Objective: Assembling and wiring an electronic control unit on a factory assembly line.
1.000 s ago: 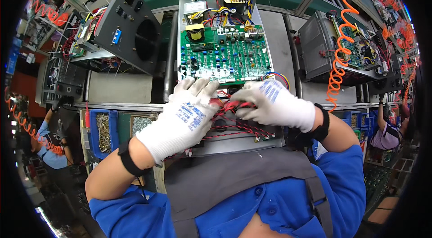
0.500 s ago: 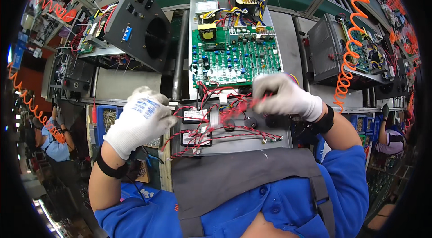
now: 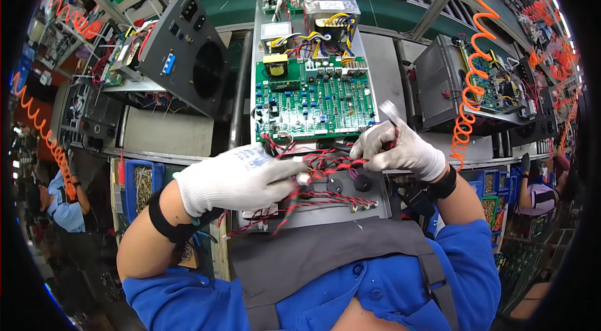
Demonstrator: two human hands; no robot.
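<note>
The left hand (image 3: 241, 179), off to the side half a second ago, has come in over the red-and-black wires (image 3: 324, 173), pinching them near a white connector (image 3: 303, 178); the right hand (image 3: 402, 152) grips their other end. They lie before the green circuit board (image 3: 313, 106). Leftward, a blue bin (image 3: 129, 186) holds small metal fasteners (image 3: 144, 188).

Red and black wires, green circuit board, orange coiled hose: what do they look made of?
The red and black wires look plastic-coated, with smooth coloured skins; cores are hidden. The green circuit board seems rigid laminate, glossily coated, given its flat, reflective face. The orange coiled hose is probably smooth plastic, judging by its even colour and looped shape.
</note>
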